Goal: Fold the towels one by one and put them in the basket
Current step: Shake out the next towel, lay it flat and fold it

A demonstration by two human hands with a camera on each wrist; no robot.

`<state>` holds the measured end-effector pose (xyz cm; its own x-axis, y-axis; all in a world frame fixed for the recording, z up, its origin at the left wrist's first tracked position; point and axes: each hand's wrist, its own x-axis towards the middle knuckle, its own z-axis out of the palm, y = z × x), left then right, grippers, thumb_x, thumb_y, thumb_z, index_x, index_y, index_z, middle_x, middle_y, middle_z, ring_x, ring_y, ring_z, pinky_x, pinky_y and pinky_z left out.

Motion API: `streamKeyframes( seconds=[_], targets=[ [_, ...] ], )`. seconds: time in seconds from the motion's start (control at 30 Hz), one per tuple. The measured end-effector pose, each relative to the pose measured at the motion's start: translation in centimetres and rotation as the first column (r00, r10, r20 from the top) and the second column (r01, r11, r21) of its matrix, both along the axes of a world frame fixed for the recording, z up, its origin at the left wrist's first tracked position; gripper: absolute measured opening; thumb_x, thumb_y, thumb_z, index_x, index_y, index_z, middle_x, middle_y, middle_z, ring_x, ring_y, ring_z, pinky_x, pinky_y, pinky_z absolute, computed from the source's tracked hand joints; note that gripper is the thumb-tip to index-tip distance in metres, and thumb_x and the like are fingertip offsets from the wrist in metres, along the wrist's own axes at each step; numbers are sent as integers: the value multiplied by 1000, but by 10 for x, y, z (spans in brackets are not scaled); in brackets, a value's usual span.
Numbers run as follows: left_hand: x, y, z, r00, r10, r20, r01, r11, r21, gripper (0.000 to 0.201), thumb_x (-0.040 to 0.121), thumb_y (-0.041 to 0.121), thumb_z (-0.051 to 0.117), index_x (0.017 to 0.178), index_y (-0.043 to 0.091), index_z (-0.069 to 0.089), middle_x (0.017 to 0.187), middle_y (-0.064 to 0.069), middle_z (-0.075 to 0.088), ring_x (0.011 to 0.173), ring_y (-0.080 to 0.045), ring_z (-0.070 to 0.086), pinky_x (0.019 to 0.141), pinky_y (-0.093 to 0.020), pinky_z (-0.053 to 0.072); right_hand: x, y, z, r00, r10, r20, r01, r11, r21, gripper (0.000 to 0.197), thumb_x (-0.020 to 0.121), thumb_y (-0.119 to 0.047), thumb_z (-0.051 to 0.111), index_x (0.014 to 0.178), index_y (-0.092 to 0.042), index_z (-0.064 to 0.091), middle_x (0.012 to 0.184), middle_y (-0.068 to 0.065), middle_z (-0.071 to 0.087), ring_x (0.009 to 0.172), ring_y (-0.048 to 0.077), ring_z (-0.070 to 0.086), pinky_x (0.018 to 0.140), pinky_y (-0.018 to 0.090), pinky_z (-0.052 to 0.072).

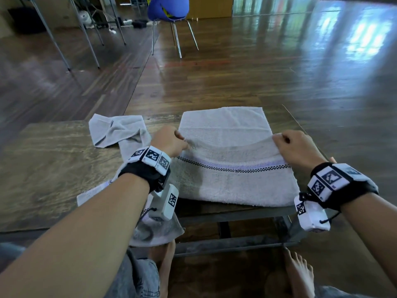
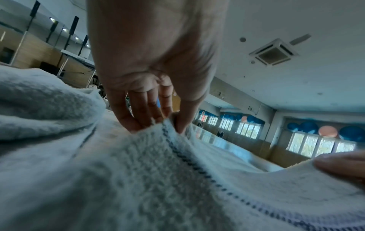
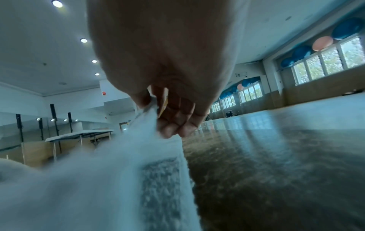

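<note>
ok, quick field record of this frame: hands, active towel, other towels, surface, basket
left hand: pinches the near-edge left corner of the striped towel
right hand: pinches the right corner, same grip
striped towel: flat on the table, near edge lifted and carried toward the far edge
crumpled towel: unfolded, left of the striped towel
third towel: hangs over the table's near edge
basket: not in view

Glossy wooden floor point(image 1: 257, 67) (window glare), blue chair point(image 1: 168, 9) beyond.
</note>
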<state>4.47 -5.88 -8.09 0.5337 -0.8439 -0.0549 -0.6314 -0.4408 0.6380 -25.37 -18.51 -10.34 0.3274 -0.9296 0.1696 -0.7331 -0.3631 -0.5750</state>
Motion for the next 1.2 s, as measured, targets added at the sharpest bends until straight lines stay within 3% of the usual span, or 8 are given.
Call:
streamKeyframes(
  seconds=[0.13, 0.3, 0.43, 0.57, 0.83, 0.93, 1.07, 1.2],
  targets=[
    [-5, -10, -3, 996, 14, -84, -11, 1000, 29, 32, 75, 7, 68, 57, 17, 44, 59, -4, 44, 55, -18, 40, 52, -26, 33, -4, -16, 3, 996, 16, 87, -17, 1000, 13, 28, 95, -26, 58, 80, -5, 69, 77, 10, 69, 73, 25, 63, 65, 33, 47],
    [3, -17, -8, 986, 58, -159, -57, 998, 10, 22, 84, 27, 75, 77, 8, 68, 61, -5, 56, 48, -14, 47, 48, -24, 35, -4, -21, 0, 979, 9, 203, -33, 992, 119, 14, 94, -25, 67, 80, -24, 67, 80, -1, 72, 79, 21, 68, 79, 37, 54],
    [4, -15, -14, 997, 18, -77, -20, 999, -28, 6, 85, 10, 72, 83, 5, 69, 67, -1, 62, 57, -10, 55, 47, -16, 43, -7, -15, -6, 989, 142, -30, -140, 988, 66, 11, 95, -29, 63, 90, -21, 69, 84, -4, 70, 75, 8, 64, 62, 22, 44],
    [5, -9, -12, 993, -110, 42, 103, 984, 144, 7, 80, 0, 72, 85, 4, 74, 80, -6, 69, 77, -18, 64, 70, -27, 51, -10, -6, -10, 937, 266, -225, -240, 961, 135, 10, 95, -31, 62, 93, -24, 69, 98, -3, 70, 90, 18, 65, 77, 33, 48],
    [9, 14, 10, 915, -263, -308, 403, 657, 637, 8, 81, 3, 75, 81, -3, 70, 73, -19, 73, 67, -29, 71, 77, -43, 61, -28, -2, 37, 748, 549, -373, -383, 816, 433, 12, 91, -30, 70, 79, -30, 70, 82, -12, 70, 82, 8, 65, 78, 28, 47],
    [15, 15, 21, 905, -224, -362, 389, 779, 491, 3, 83, -2, 70, 81, -4, 68, 65, -17, 71, 56, -25, 70, 58, -33, 60, -39, -4, 39, 844, 461, -273, -386, 876, 289, 11, 91, -26, 71, 80, -24, 73, 79, -10, 73, 80, 11, 67, 77, 30, 49],
    [19, 7, 23, 980, -182, -78, 190, 974, 124, 9, 83, 6, 70, 74, 4, 68, 66, -7, 68, 58, -18, 66, 49, -24, 54, -31, -14, 25, 982, 178, -68, -179, 984, -12, 12, 92, -22, 68, 81, -22, 70, 78, -10, 69, 78, 14, 63, 75, 30, 43],
    [12, 5, 3, 965, -204, 162, 201, 979, 36, 9, 82, 11, 71, 78, 13, 63, 83, -2, 65, 79, -18, 58, 69, -26, 43, -17, -17, 10, 986, 159, -57, -160, 987, -31, 8, 93, -25, 66, 88, -21, 71, 84, -9, 71, 82, 13, 65, 78, 31, 46]
  ],
)
